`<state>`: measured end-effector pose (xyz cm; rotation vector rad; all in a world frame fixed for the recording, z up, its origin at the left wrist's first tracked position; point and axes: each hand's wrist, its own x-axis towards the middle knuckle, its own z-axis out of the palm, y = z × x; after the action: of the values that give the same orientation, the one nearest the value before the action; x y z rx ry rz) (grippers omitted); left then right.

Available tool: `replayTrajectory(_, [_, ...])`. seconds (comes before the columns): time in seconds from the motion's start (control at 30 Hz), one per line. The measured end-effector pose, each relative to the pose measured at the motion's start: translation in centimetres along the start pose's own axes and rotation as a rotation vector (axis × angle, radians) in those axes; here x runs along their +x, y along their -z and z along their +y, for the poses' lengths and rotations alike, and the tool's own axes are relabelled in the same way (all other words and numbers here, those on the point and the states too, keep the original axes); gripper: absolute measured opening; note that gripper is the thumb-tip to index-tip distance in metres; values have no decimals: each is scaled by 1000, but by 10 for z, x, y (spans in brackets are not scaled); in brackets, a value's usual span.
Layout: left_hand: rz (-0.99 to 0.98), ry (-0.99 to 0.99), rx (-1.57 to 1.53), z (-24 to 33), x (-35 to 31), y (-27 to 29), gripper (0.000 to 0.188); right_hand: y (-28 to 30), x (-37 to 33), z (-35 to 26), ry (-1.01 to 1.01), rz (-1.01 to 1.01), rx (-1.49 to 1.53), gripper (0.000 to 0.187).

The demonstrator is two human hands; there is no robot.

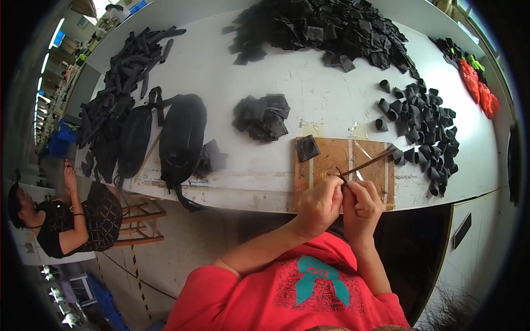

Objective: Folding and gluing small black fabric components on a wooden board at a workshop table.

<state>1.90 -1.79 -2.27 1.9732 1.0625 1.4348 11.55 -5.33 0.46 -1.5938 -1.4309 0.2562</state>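
Note:
Both my hands meet above the near edge of a brown board [331,151] that lies on the white table. My left hand [319,203] is closed, thumb and fingers pinched on a small dark piece [345,182], mostly hidden by the fingers. Close beside it, my right hand [361,208] is closed too, gripping the same piece. A narrow dark strip [369,162] slants from the fingertips up to the right across the board; whether it joins the held piece I cannot tell. On the board's upper left corner lies a flat black fabric square [307,148].
A small pile of black fabric squares [261,117] sits left of the board, and a large heap [331,27] at the back. Rolled black loops [425,121] spread on the right. Black pouches [185,132] lie at left. Another person [61,220] sits beyond the table's left end.

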Motion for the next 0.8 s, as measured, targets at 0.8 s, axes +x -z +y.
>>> replayTrajectory(0.8, [-539,948,-2197,46,101,19,19,74,93,-36,-342,-370,756,31])
